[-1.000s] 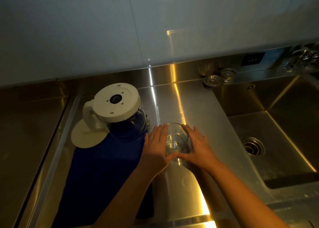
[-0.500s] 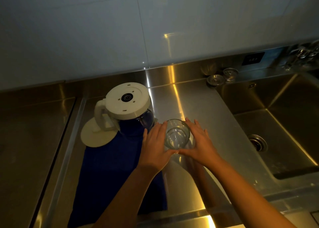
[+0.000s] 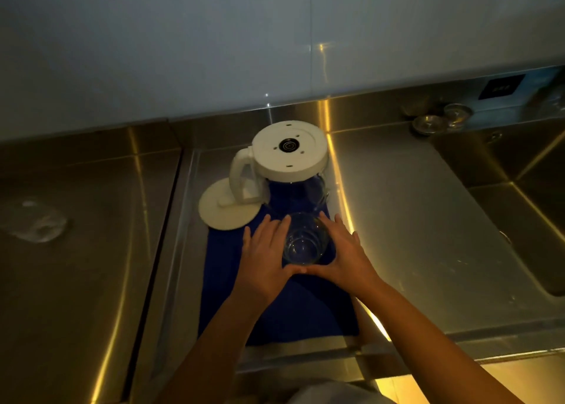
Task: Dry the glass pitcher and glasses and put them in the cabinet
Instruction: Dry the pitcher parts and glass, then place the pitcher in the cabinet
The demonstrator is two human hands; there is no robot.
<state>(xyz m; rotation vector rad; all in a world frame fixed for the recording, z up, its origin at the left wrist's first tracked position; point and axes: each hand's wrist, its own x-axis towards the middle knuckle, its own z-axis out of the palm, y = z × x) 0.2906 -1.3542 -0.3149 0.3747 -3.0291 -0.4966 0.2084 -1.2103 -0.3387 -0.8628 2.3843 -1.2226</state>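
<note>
A clear drinking glass (image 3: 305,240) stands mouth up over the blue towel (image 3: 275,305). My left hand (image 3: 266,250) and my right hand (image 3: 345,250) press its sides with straight fingers, and the thumbs meet in front of it. Just behind it the glass pitcher (image 3: 290,153) stands upside down on the towel, white base up and white handle to the left. Its round white lid (image 3: 224,209) lies flat at the towel's far left corner. Two more small glasses (image 3: 429,124) stand at the back right by the wall.
The towel lies on a steel draining board (image 3: 397,220). A deep steel sink (image 3: 519,195) opens to the right. A steel counter (image 3: 76,250) with a wet smear lies to the left. A white tiled wall rises behind.
Both hands have carried the glass to the left, from the bare steel board onto the blue towel in front of the pitcher. The camera view has shifted with them.
</note>
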